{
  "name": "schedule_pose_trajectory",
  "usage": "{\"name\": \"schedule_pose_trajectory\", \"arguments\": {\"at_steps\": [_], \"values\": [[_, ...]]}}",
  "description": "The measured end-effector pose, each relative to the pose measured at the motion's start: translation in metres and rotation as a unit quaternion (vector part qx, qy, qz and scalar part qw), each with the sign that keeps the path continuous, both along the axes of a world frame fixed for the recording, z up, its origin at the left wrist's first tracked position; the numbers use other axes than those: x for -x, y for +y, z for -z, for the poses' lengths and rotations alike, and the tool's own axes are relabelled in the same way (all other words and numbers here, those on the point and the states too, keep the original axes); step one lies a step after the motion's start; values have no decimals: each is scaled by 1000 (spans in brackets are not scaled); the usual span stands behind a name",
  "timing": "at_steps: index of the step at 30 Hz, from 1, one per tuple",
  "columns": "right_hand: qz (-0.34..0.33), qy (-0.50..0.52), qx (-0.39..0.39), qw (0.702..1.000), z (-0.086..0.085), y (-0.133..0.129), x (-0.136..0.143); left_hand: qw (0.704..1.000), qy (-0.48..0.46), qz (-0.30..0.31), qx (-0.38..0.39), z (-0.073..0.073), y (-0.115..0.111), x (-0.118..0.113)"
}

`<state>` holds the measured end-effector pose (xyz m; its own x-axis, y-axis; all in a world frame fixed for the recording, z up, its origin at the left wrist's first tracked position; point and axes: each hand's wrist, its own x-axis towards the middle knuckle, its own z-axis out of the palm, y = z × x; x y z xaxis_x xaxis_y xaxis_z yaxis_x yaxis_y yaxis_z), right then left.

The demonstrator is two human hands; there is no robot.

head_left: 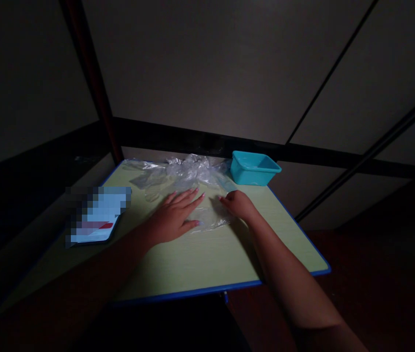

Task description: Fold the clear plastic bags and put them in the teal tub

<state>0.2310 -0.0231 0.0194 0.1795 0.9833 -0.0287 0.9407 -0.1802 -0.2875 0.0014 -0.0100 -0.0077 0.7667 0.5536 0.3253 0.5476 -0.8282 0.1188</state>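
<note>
My left hand (174,217) lies flat with its fingers spread, on a clear plastic bag (210,221) that rests on the pale green table (188,266). At the bag's right side is my right hand (237,204), its fingers curled together at the plastic; what they pinch is too small to make out. Beyond both hands, a heap of crumpled clear plastic bags (192,171) spreads over the back of the table.
A turquoise bin (250,177) stands at the back right corner of the table. A phone with a lit, partly blurred screen (99,215) lies at the left. Blue edging (192,293) runs round the table, and a wall rises behind.
</note>
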Motion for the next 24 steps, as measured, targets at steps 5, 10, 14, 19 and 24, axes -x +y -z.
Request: {"name": "schedule_pose_trajectory", "arguments": {"at_steps": [5,10,14,19,24], "values": [[1,-5,5,1000,0,-1,-1,987,-158,-4,-32,-8,6,2],[-1,-11,3,1000,0,0,-2,986,-152,65,-4,-6,5,1],[-14,-25,-8,1000,0,1,-2,990,-88,110,29,-3,1,-2],[-26,-42,6,999,1,0,-2,990,-53,124,43,-2,-1,-4],[-13,-86,34,996,5,2,-3,988,-23,144,49,0,-1,-5]]}}
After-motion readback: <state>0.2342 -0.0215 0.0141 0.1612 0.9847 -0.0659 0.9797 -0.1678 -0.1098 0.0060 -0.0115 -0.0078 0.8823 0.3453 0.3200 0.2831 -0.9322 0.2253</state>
